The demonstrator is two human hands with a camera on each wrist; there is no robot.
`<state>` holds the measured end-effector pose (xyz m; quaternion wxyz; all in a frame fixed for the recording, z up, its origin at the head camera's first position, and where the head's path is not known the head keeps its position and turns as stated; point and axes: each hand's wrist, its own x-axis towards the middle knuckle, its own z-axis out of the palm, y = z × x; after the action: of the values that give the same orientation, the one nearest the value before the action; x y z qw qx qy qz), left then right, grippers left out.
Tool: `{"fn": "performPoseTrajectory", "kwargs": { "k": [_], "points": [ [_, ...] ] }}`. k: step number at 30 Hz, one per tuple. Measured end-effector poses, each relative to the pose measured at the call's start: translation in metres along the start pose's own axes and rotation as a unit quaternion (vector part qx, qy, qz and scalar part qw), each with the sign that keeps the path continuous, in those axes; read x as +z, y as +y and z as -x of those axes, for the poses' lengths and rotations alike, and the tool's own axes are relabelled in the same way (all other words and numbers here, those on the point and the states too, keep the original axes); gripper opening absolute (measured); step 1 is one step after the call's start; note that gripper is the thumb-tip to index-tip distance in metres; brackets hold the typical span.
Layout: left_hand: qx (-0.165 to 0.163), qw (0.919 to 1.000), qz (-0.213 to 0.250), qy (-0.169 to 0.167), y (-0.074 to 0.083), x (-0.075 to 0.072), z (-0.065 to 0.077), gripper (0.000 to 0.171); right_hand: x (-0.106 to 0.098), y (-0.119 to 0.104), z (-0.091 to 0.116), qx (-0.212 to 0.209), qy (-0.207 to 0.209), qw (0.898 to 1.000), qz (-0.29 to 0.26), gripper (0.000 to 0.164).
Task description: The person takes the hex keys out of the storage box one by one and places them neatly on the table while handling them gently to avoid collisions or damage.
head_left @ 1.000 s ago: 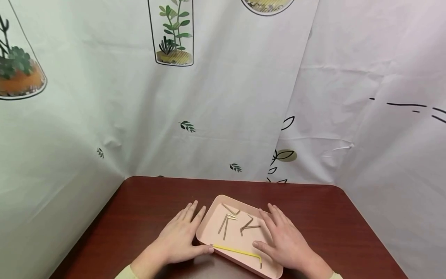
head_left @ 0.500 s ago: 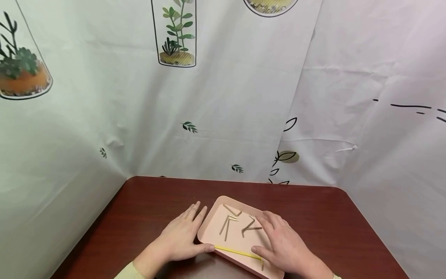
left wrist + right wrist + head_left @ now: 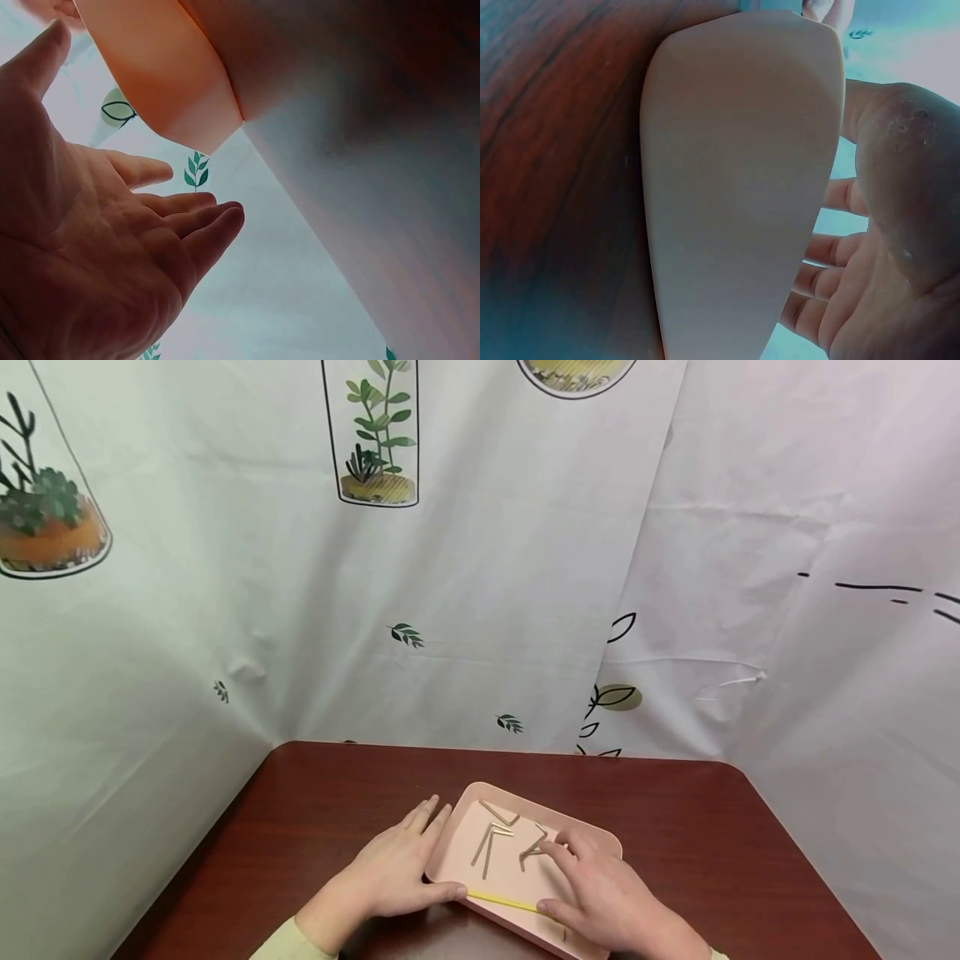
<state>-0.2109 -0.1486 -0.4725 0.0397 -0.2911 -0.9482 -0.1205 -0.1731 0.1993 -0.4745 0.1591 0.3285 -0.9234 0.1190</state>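
A pink tray lies slantwise on the table, with several small brass-coloured L-shaped hex keys inside. Along its near side runs a longer yellow hex key, its bent end partly covered. My left hand stays at the tray's left corner, fingers extended, thumb tip by the near rim and the yellow key's end. Over the tray's right part, my right hand has bent fingers near the right-hand keys and its thumb by the yellow key. The right wrist view shows those fingers beyond the tray wall; their tips are partly hidden.
The dark red-brown table extends around the tray. White cloth printed with plants hangs behind it and at both sides.
My right hand has moved inward from the tray's right rim, its fingers bending down toward the right-hand keys. The left hand shifts slightly right; the keys show no clear movement.
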Motion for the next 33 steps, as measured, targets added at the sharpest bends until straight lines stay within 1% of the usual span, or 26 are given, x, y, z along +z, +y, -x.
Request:
{"fn": "performPoseTrajectory", "kwargs": {
  "k": [3, 7, 12, 16, 22, 25, 26, 29, 32, 33],
  "points": [
    [-0.001, 1.0000, 0.002, -0.002, -0.001, 0.001, -0.002, 0.118, 0.000, -0.001, -0.001, -0.010, -0.004, 1.000, -0.004, 0.061],
    [-0.003, 0.9999, 0.008, -0.006, -0.002, 0.004, -0.004, 0.118, 0.000, -0.002, 0.000, -0.010, -0.013, 1.000, 0.002, 0.058],
    [-0.004, 0.9998, 0.014, -0.014, -0.003, 0.005, -0.004, 0.118, 0.002, -0.004, -0.001, -0.022, -0.019, 0.999, 0.023, 0.059],
    [0.000, 0.9996, 0.024, -0.018, -0.003, 0.002, -0.004, 0.119, 0.005, -0.006, -0.001, -0.030, -0.023, 0.999, 0.022, 0.063],
    [-0.001, 0.9979, 0.055, -0.034, -0.004, 0.003, -0.005, 0.121, 0.008, -0.007, -0.002, -0.040, -0.034, 0.999, 0.009, 0.063],
    [0.003, 0.9970, 0.069, -0.034, -0.007, 0.005, -0.005, 0.122, 0.009, -0.009, -0.003, -0.049, -0.040, 0.998, 0.006, 0.060],
    [0.013, 0.9975, 0.064, -0.026, -0.011, 0.011, -0.005, 0.120, 0.009, -0.009, -0.003, -0.053, -0.040, 0.998, 0.005, 0.059],
    [0.018, 0.9976, 0.063, -0.020, -0.013, 0.012, -0.005, 0.119, 0.010, -0.011, -0.004, -0.059, -0.040, 0.997, 0.007, 0.057],
    [0.017, 0.9977, 0.058, -0.029, -0.012, 0.011, -0.006, 0.120, 0.011, -0.011, -0.005, -0.056, -0.047, 0.997, 0.008, 0.057],
    [0.007, 0.9974, 0.060, -0.039, -0.007, 0.006, -0.006, 0.120, 0.011, -0.011, -0.005, -0.053, -0.053, 0.997, 0.007, 0.057]
  ]
}}
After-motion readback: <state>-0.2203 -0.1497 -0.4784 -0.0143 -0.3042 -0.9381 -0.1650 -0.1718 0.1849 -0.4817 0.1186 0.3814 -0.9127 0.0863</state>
